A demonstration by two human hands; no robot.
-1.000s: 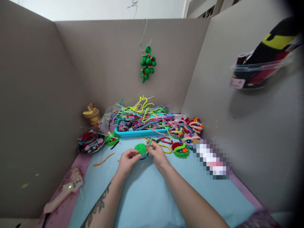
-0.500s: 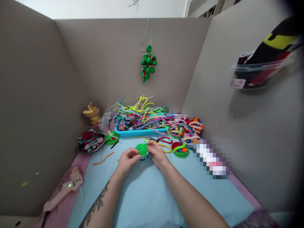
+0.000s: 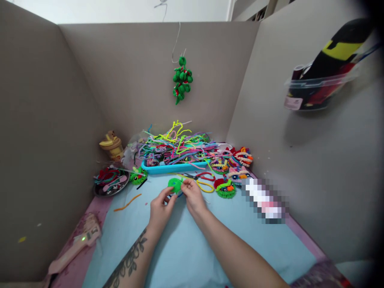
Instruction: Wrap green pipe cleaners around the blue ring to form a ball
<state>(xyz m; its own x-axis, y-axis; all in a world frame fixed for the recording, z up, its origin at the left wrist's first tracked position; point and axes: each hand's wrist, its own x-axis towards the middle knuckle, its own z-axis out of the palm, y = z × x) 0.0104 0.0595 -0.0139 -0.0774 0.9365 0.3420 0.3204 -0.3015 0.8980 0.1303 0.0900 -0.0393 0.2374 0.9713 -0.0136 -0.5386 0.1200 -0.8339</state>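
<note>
Between both hands, above the blue mat, is a small round green piece of coiled pipe cleaner (image 3: 174,185). My left hand (image 3: 161,203) pinches its left and lower edge with thumb and fingers. My right hand (image 3: 193,197) grips its right edge with the fingertips, which partly cover it. A dark blue bit shows beneath the green piece, and I cannot make out what it is. Just beyond my right hand lie scissors with red handles (image 3: 206,176) and a yellow-handled tool (image 3: 207,186).
A blue tray (image 3: 174,169) heaped with pipe cleaners (image 3: 180,146) stands at the back. Finished fuzzy pieces (image 3: 225,188) lie to the right. On the left are a metal bowl (image 3: 105,192), an orange pipe cleaner (image 3: 127,203) and a pink glue gun (image 3: 76,248). Grey panels enclose the table.
The whole view has shifted slightly left. My left fingers have slid lower on the green piece, which is turned a little. Both hands still hold it.
</note>
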